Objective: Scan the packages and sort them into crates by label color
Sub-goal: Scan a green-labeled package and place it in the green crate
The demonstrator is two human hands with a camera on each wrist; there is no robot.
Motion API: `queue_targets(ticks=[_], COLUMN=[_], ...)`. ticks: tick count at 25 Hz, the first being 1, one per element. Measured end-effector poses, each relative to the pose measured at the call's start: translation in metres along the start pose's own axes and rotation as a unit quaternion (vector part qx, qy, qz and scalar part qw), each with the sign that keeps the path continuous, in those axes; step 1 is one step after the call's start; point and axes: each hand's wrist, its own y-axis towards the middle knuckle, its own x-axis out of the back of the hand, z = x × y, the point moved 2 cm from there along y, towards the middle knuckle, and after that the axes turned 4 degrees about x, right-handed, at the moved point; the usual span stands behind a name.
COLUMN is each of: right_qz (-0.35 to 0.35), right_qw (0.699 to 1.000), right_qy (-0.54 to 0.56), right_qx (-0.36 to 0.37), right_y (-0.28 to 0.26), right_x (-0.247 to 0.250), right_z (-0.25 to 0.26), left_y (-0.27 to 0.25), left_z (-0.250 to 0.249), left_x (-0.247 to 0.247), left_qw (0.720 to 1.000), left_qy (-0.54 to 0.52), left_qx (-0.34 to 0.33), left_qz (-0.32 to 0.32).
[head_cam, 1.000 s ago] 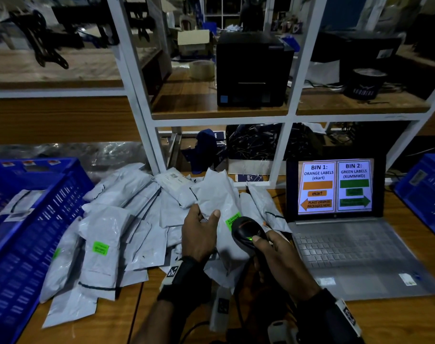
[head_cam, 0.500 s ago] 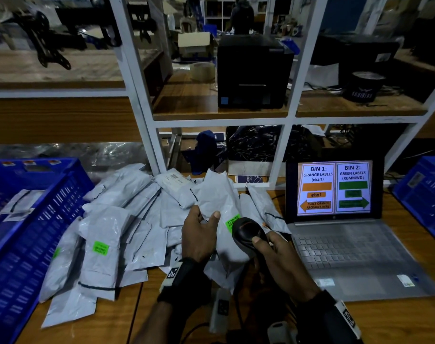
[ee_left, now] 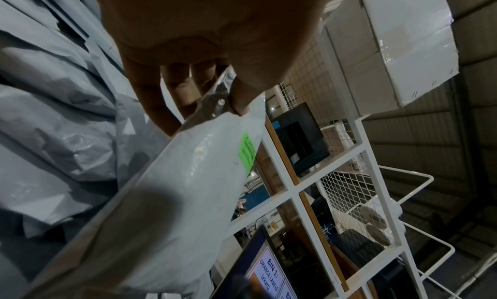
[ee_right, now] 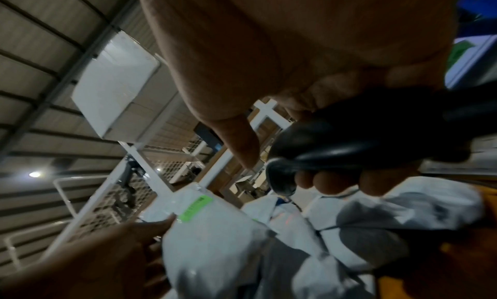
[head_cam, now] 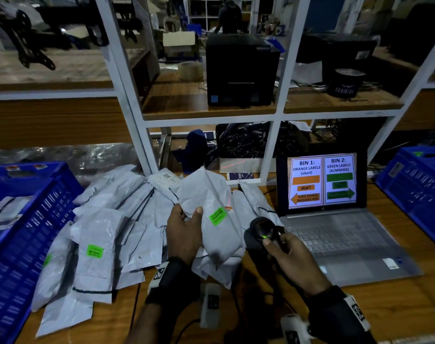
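Surface: wooden table (head_cam: 397,316), dim light; white-framed shelving (head_cam: 276,115) behind it, upper half of the head view, with wooden boards

Shelf contents: black box-shaped device (head_cam: 241,70) at top centre; dark tub (head_cam: 345,83) at upper right; roll of tape (head_cam: 190,70) left of the device

Crates: blue crate (head_cam: 25,232) at the left edge, lying partly under the heap; second blue crate (head_cam: 415,192) at the right edge

Packages: heap of grey packages (head_cam: 107,219) spread across centre left of the table; one in the heap bears a green label (head_cam: 94,251), print too small to read

Held item: grey package (head_cam: 211,214), raised over the heap at frame centre, left hand (head_cam: 184,234) grasping it, thumb on top. Its green label (head_cam: 217,216) reads "XUMMWD" above a barcode

Scanner (head_cam: 262,230): black handheld, right hand (head_cam: 295,261) clenched round its handle, green light lit on top, just right of the held package

Laptop (head_cam: 335,234): open, right of centre. Screen reads "BIN 1: ORANGE LABELS (ekart)", arrow left "PLACE ORANGE PACKAGES HERE"; "BIN 2: GREEN LABELS (XUMMWD)", arrow right

Left wrist view only: fingers (ee_left: 150,99) beneath the package, thumb pressing its edge; wire mesh panels and a white box on the rack

Right wrist view only: fingertips (ee_right: 328,182) wrapped under the scanner; ribbed ceiling with a lamp
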Motion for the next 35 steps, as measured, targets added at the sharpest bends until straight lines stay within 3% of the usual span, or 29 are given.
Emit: queue_targets(ticks=[2,7,15,20,23,27,32,35], right_qz=[0.001,0.126,0.092,-0.06,-0.056,-0.056,-0.137,-0.147], right_qw=[0.998,0.958,0.97,0.995,0.997,0.991,0.976,0.973], right_qy=[-0.065,-0.247,-0.224,-0.07,-0.006,0.051,0.029,0.017], right_qx=[-0.027,-0.071,-0.032,0.043,0.047,0.111,0.168,0.178], right_y=[-0.001,-0.004,-0.022,-0.064,-0.089,-0.112,-0.129,-0.132], right_x=[0.002,-0.017,-0.016,0.051,0.104,0.195,0.318,0.381], right_z=[-0.024,-0.056,-0.052,-0.012,0.002,-0.008,-0.036,-0.05], left_y=[0.002,0.001,-0.024,-0.059,-0.099,-0.165,-0.238,-0.271], left_z=[0.003,0.006,-0.011,-0.032,-0.051,-0.064,-0.072,-0.086], left_x=[0.008,0.024,0.011,-0.04,-0.095,-0.186,-0.292,-0.341], left_qw=[1.0,1.0,0.993,0.992,0.989,0.976,0.967,0.964], left_qy=[0.004,0.008,-0.023,-0.049,-0.068,-0.119,-0.162,-0.177], left_qx=[-0.005,-0.03,-0.081,-0.061,-0.053,-0.064,-0.036,-0.049], left_qz=[-0.006,0.001,0.078,0.099,0.118,0.17,0.194,0.191])
